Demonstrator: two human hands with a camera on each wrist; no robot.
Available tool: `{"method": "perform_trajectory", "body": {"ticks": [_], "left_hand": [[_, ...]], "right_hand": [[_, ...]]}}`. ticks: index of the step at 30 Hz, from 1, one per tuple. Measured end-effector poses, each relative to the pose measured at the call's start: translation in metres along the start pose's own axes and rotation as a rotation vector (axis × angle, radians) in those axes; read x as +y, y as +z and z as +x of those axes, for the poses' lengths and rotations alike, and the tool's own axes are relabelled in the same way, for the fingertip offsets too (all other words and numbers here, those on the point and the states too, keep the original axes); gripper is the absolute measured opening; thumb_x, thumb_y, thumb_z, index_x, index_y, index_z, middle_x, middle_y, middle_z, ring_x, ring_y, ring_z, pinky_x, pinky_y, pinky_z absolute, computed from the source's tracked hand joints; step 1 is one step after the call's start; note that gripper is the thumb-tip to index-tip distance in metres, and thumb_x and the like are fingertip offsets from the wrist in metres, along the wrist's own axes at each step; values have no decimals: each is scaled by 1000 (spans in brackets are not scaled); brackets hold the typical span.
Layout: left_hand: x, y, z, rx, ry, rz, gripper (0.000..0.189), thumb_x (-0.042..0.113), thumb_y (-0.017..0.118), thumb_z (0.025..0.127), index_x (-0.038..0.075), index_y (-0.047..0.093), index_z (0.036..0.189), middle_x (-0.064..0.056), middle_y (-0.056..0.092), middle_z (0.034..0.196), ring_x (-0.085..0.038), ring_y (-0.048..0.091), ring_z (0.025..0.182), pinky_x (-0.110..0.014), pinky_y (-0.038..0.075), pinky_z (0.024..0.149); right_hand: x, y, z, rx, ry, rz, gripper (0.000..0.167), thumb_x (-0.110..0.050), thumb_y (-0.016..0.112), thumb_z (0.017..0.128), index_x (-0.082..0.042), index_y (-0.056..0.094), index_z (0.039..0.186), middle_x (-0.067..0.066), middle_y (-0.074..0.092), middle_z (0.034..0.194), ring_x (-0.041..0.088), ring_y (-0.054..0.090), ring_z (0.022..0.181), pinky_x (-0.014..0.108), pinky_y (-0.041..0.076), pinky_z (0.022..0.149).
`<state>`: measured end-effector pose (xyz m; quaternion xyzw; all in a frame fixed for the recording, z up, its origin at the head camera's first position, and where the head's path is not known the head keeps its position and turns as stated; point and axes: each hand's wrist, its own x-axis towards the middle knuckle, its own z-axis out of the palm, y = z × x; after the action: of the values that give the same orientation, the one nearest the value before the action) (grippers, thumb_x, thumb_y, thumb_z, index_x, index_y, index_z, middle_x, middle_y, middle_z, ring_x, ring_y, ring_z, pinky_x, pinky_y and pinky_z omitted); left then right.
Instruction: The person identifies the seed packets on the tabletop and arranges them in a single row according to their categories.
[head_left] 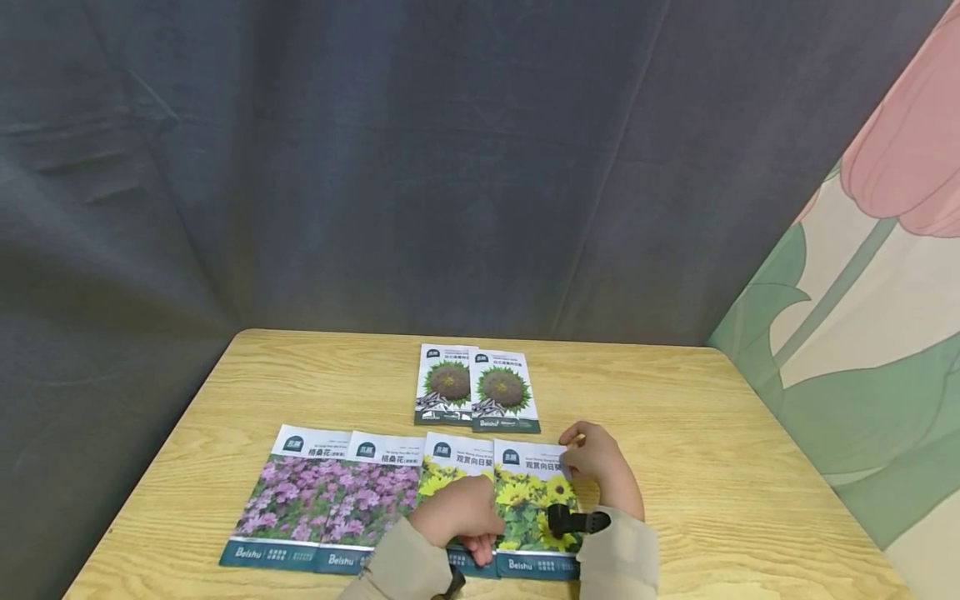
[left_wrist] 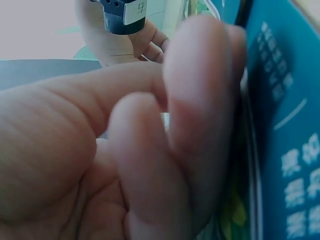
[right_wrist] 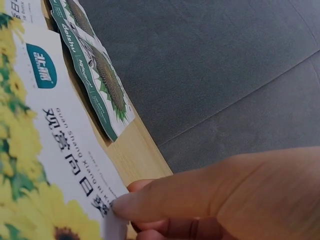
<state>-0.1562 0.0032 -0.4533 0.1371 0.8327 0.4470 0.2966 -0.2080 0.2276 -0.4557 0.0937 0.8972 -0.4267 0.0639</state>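
Note:
Two seed packets with yellow flowers stand side by side in the front row. My right hand [head_left: 600,462] pinches the upper right corner of the right-hand yellow-flower packet [head_left: 525,508], thumb on its printed face in the right wrist view. My left hand [head_left: 468,508] lies over the lower part of the other yellow-flower packet [head_left: 442,475], fingertips at the seam between the two. In the left wrist view its bent fingers [left_wrist: 197,85] are right beside a packet's teal bottom band [left_wrist: 290,125]. Whether they pinch an edge I cannot tell; the contact is hidden.
Two pink-flower packets [head_left: 288,500] continue the row to the left, one overlapping the other. Behind the row lie two packets with a brown sunflower head [head_left: 504,387]. The wooden table [head_left: 712,467] meets a dark grey curtain [head_left: 450,167] at its back edge.

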Motion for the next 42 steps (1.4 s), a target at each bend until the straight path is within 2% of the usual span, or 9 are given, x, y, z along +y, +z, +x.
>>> {"method": "perform_trajectory", "body": {"ticks": [6,13,16,20,24,28,32,35,42], "left_hand": [[-1,-1,0,-8,7,4,30,-2,64,89,-2,66,58,-4,59,46,-9,50,37,-25,49,43],[-1,-5,0,-15,24,7,36,8,64,95,-2,67,60,-5,59,47,-11,52,38,-28,57,57],[0,-9,1,0,50,35,38,10,63,96,2,64,58,-5,60,48,-12,55,40,-28,52,52],[0,-14,1,30,77,36,42,9,61,97,10,53,55,-6,62,53,-17,60,47,-28,44,48],[0,-20,0,71,105,35,31,12,60,100,9,58,69,-8,65,63,-22,63,55,-33,51,55],[-1,-26,1,121,136,36,15,14,60,101,7,66,90,-7,65,72,-24,64,62,-37,51,60],[-5,-35,2,192,170,40,15,16,56,103,7,66,98,-7,65,74,-23,60,63,-37,44,56],[-9,-43,4,259,177,35,17,18,54,104,6,65,105,-7,65,80,-22,60,68,-37,45,58],[-20,-60,10,428,193,-32,17,13,56,103,4,63,116,-12,63,112,-31,65,98,-41,55,72]], "right_hand": [[2,0,1,0,3,8,17,11,65,82,5,62,97,14,54,79,22,54,61,29,48,51],[0,-1,0,-2,6,1,18,9,66,84,5,63,101,12,53,78,23,55,62,30,50,51],[-2,-2,-1,0,16,6,18,9,66,85,5,63,102,12,52,79,23,55,63,31,50,52],[-4,-2,-1,2,20,11,19,8,65,85,5,63,104,15,55,84,24,58,66,32,52,54],[-6,-3,-2,1,8,11,20,6,64,88,6,62,108,18,59,91,25,61,69,35,56,57],[-8,-3,-2,12,-21,1,21,2,61,93,5,61,113,17,59,91,25,60,69,35,54,57],[-13,-2,-1,56,-77,-24,20,0,63,95,5,62,114,13,58,86,22,55,68,32,48,56],[-18,2,0,89,-128,-38,20,0,65,94,6,63,113,14,58,87,23,53,70,32,44,56],[-29,21,4,133,-203,-66,18,3,65,93,4,65,111,18,59,99,30,61,84,40,53,65]]}}
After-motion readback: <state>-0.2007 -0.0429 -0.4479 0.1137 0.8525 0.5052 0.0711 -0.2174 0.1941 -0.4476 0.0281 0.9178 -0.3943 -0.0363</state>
